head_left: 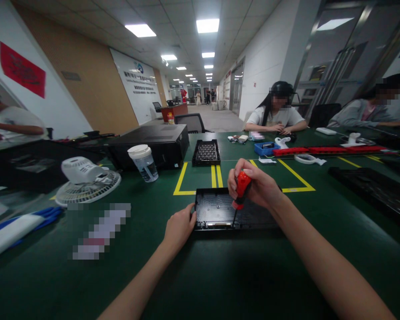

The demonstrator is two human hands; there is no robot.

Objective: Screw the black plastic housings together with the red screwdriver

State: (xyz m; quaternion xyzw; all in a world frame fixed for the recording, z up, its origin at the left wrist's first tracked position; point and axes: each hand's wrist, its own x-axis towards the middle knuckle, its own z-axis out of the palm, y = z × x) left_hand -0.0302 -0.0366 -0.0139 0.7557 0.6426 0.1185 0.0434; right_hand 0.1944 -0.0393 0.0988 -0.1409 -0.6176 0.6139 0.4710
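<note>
A shallow black rectangular casing (210,210) lies flat on the green table (146,275) in front of me. My left hand (182,226) grips its left edge, fingers closed against the side. Above the casing, my right hand (258,184) is wrapped round the red and black handle of a screwdriver (242,189). The shaft points down, and its tip meets the casing near the front edge, beside a thin light-coloured strip (219,225). Whether a screw sits under the tip is too small to tell. My right wrist hides part of the casing's right side.
Beyond the casing are yellow tape lines (216,176) and a black tray (206,152). To the left stand a lidded plastic cup (143,163), a white fan (88,180) and a large black box (160,142). A long black panel (373,191) lies right. A person (276,111) sits opposite.
</note>
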